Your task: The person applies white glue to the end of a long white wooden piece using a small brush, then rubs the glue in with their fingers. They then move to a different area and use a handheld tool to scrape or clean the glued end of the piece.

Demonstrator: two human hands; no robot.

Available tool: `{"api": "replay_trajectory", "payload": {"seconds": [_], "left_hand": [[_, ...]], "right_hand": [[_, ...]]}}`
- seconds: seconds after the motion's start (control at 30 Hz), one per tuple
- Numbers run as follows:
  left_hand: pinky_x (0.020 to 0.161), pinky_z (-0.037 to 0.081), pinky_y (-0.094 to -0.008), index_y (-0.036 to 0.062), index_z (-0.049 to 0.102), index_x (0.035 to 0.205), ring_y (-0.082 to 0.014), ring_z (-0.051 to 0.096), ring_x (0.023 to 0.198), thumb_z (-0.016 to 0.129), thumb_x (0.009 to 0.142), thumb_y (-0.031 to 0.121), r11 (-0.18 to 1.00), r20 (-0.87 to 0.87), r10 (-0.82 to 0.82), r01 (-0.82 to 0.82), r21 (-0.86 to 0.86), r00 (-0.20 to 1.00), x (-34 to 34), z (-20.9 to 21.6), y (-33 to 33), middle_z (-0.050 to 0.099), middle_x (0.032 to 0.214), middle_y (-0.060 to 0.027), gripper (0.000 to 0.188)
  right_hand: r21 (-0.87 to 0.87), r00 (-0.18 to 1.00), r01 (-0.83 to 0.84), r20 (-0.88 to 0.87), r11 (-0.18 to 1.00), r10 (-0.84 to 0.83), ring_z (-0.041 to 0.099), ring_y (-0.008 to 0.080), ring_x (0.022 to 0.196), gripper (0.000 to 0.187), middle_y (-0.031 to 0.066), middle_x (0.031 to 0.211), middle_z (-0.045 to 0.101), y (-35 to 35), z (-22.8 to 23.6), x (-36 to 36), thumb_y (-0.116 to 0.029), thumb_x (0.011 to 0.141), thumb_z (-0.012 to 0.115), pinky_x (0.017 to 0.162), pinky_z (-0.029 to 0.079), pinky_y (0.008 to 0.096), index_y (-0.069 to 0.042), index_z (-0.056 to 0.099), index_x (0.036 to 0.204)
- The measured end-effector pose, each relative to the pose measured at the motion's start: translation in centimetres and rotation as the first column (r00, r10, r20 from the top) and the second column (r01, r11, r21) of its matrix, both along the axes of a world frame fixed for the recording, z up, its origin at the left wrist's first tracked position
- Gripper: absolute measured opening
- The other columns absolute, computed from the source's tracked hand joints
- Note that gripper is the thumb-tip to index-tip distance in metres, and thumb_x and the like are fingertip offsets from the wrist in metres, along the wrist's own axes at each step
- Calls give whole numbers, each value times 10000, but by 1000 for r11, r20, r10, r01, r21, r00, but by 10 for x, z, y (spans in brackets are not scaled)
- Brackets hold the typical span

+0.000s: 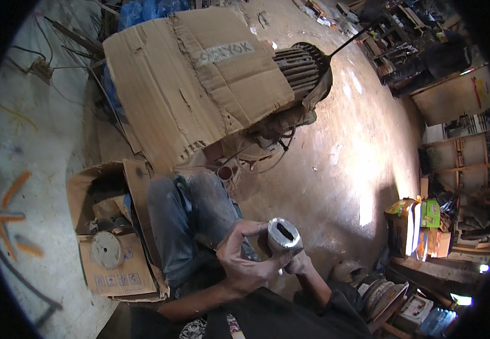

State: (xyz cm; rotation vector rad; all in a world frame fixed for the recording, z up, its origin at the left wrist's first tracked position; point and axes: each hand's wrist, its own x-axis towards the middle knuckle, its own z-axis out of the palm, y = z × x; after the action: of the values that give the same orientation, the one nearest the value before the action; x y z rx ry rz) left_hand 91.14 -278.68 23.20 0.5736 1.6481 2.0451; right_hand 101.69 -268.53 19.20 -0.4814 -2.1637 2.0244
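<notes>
In front of my lap I hold a grey metal piece (291, 242) with a rounded end and a dark oval slot in that end. My left hand (246, 257) is curled against its left side, the forefinger reaching to the rim and the thumb lying along its lower part. Behind and below, my right hand (298, 263) is wrapped round the piece, with most of its fingers hidden. The other end of the piece is out of sight between the hands.
Ahead, flattened cardboard (200, 85) covers a bench-like stand beside a ribbed motor (301, 70). An open cardboard box (109, 279) with a round grey disc (107, 250) stands at my left. Wheel rims (383, 302) lie at lower right, near shelves holding a green box (430, 213).
</notes>
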Motion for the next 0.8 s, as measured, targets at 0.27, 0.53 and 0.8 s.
{"api": "replay_trajectory", "payload": {"seconds": [0.27, 0.53, 0.8], "left_hand": [[759, 511, -240, -53, 585, 1002, -124, 623, 870, 732, 819, 65, 995, 407, -84, 56, 81, 910, -22, 15, 29, 651, 947, -101, 263], [665, 561, -252, -68, 599, 980, -152, 666, 773, 743, 818, 94, 995, 449, -40, 76, -61, 892, -28, 22, 30, 676, 908, -150, 271], [732, 522, -238, -61, 605, 1008, -122, 633, 836, 740, 824, 109, 1000, 421, -19, 26, -12, 907, -23, -3, 30, 668, 936, -114, 284]], "right_hand": [[-873, 997, 16, 49, 487, 55, 415, 151, 470, 787, 92, 658, 469, 28, 36, -11, -731, 894, 182, 415, 367, 268, -35, 515, 1047], [-972, 977, 155, 177, 175, 117, 357, 159, 372, 787, 82, 557, 416, 27, 44, -12, -768, 865, 172, 341, 327, 266, -56, 484, 985], [-912, 977, 144, 193, 385, 93, 393, 143, 395, 725, 54, 565, 423, 26, 43, -18, -730, 896, 205, 372, 356, 262, -67, 480, 997]]}}
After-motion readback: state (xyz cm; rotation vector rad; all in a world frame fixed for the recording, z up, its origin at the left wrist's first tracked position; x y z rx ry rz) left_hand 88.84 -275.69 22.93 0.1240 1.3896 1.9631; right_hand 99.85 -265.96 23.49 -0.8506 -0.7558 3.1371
